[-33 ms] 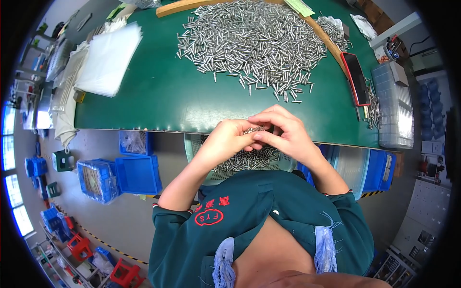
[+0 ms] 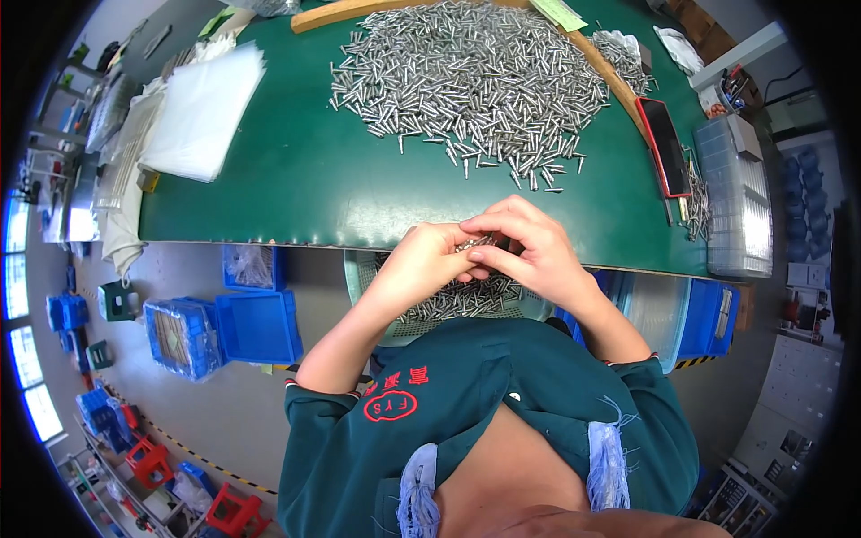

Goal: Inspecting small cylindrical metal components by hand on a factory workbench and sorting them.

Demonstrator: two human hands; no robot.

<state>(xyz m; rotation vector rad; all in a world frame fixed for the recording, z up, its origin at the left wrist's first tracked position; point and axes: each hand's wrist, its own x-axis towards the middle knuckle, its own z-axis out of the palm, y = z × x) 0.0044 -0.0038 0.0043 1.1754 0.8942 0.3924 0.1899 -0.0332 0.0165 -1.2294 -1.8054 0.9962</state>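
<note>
Both of my hands meet over the table's near edge, above a pale green basket (image 2: 357, 273) with many small metal pins (image 2: 448, 302) in it. My left hand (image 2: 423, 260) is cupped round a cluster of small metal pins (image 2: 475, 242). Fingers of my right hand (image 2: 534, 251) close over the same cluster from the right, thumb and fingertips against it. Part of the cluster is hidden by the fingers. Farther up lies a large heap of silvery tapered metal pins (image 2: 475, 81) on the green tabletop (image 2: 296, 170).
A curved wooden strip (image 2: 619, 85) borders the heap. At the right lie a red-edged phone (image 2: 662, 148), more loose pins (image 2: 695, 202) and clear plastic boxes (image 2: 735, 206). White sheets (image 2: 202, 112) lie at the left. Blue crates (image 2: 258, 325) stand on the floor below.
</note>
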